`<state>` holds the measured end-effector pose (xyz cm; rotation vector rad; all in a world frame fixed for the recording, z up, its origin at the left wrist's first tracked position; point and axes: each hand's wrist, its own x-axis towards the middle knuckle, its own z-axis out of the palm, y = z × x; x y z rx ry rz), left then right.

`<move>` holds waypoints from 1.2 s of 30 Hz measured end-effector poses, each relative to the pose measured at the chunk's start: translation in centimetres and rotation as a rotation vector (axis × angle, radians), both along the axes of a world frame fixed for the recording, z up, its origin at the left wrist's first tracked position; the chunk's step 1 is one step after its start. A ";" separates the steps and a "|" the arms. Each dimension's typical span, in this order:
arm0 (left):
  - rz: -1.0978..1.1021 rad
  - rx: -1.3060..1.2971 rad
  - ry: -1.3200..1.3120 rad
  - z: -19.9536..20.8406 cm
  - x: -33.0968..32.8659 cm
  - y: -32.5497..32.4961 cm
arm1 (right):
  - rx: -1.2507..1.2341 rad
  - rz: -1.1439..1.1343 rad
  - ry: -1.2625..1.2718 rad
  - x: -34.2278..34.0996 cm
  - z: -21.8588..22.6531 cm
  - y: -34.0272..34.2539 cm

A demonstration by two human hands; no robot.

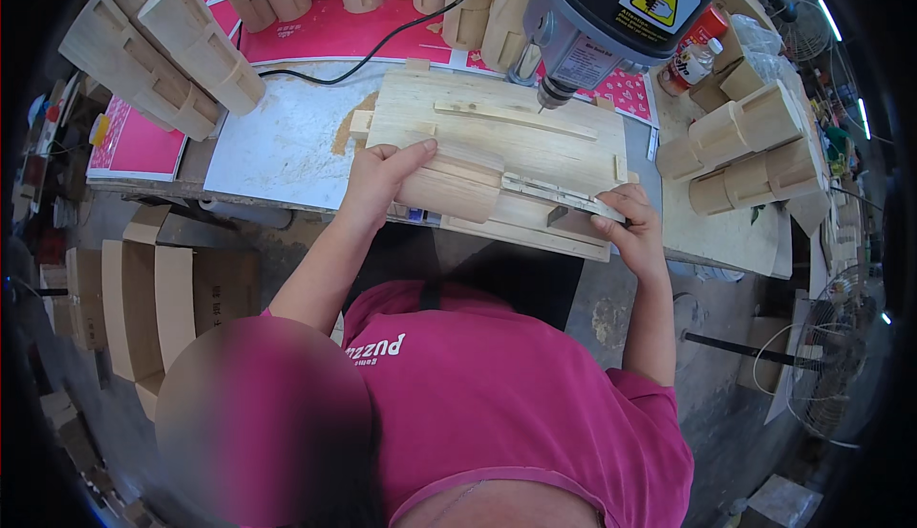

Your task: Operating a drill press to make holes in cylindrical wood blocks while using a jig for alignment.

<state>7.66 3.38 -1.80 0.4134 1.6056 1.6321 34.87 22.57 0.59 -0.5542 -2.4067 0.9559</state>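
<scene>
My left hand (380,176) grips the left end of a smooth, pale wooden block (454,184) with rounded sides, thumb on top. My right hand (630,220) pinches the right end of a narrow, light-coloured strip (559,192) with dark marks along it. The strip's left end meets the right end of the block; whether it goes inside cannot be made out. Both pieces are held over the near part of a wooden board (497,98) with raised strips fixed on it. Above the board's far right hangs the chuck (554,94) of a drill press (611,12).
Notched wooden columns stand at the left (201,41), along the back and at the right (740,131). A black cable (382,55) crosses the table. Sawdust lies on a white sheet (287,136). A bottle (690,64) stands right of the drill; an open cardboard box (181,308) sits lower left.
</scene>
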 end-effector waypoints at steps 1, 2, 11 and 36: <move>-0.002 -0.002 0.000 0.1 0.1 0.2 | -0.009 0.005 -0.007 0.0 -0.1 0.2; 0.028 0.024 -0.062 0.3 0.5 0.4 | -0.012 0.005 -0.007 -0.1 -0.2 0.2; -0.190 -0.019 -0.034 -1.7 2.3 1.3 | 0.119 0.004 -0.041 -1.6 -0.2 0.1; -0.188 0.029 1.281 -5.9 -0.7 6.0 | -0.017 -0.431 -0.122 -4.8 -2.9 4.8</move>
